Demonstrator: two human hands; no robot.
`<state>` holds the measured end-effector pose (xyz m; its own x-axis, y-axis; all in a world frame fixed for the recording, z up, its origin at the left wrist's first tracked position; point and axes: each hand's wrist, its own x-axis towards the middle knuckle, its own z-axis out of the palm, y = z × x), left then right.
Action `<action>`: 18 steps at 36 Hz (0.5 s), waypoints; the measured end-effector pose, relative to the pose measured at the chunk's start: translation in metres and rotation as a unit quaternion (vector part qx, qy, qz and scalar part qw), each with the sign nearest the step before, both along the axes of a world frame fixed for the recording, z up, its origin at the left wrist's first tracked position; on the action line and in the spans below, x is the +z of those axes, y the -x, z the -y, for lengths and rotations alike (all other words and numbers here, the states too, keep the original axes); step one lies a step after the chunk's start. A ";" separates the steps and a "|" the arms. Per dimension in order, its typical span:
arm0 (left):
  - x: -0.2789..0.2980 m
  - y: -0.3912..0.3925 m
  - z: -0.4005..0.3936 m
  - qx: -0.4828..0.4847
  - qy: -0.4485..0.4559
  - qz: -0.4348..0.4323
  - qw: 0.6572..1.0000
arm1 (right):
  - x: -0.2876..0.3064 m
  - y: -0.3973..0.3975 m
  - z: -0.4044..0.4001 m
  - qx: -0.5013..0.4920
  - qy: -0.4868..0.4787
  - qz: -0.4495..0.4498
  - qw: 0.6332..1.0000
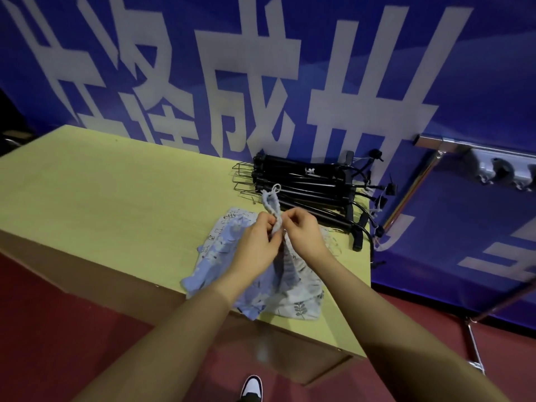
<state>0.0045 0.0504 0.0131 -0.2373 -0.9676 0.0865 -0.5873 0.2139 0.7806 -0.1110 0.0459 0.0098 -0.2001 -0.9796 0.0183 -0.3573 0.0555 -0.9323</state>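
Banner [290,68]: a blue backdrop with large white characters, standing well beyond both hands and behind the table's far edge.
Table [101,198]: a pale yellow-green top that lies under the hands and stretches away to the left of them.
Clothes rack [432,140]: a chrome rail and slanting pole, off to the right of the right hand and well apart from it.
Garment [293,291]: light blue cloth with a leaf print, crumpled on the table directly beneath the hands and wrists. Its lower edge reaches the near rim of the table.
Hangers [307,181]: a stack of black hangers just beyond the hands and slightly right of them, untouched.
Left hand [258,242]: its fingers are curled in, with thumb and fingertips closed on the cord from the left.
Right hand [304,230]: its thumb and forefinger nip the same cord from the right, the other fingers loosely bent. The two hands nearly meet.
Cord [271,203]: a twisted grey-blue string of the garment, which rises between the hands and ends in a small loop above them.
Step in hand: by the look of it the person is sorting out the garment's cord, either straightening or tying it, before any hanging begins.
Next move: likely finishing the cord, then letting it go and reaching forward for a hanger. That calls for one hand to keep the cloth from sliding off the near edge.
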 end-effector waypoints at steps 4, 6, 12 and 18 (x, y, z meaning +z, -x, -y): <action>0.001 -0.005 0.004 0.028 0.026 -0.003 0.999 | -0.006 -0.003 0.001 0.007 0.027 -0.086 0.996; 0.002 -0.010 0.006 0.040 0.028 -0.014 0.999 | -0.009 -0.004 0.002 0.004 0.032 -0.129 0.991; 0.008 -0.028 0.023 0.004 0.038 0.204 0.978 | -0.012 0.005 0.010 -0.037 0.019 -0.195 0.980; 0.012 -0.041 0.063 0.063 0.006 0.295 0.953 | -0.023 0.015 0.030 -0.057 -0.031 -0.245 0.967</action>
<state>0.0457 -0.0130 0.0251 -0.1298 -0.9914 -0.0156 -0.9450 0.1189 0.3047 -0.1256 0.0159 -0.0134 -0.2897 -0.9538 0.0795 -0.7439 0.1721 -0.6457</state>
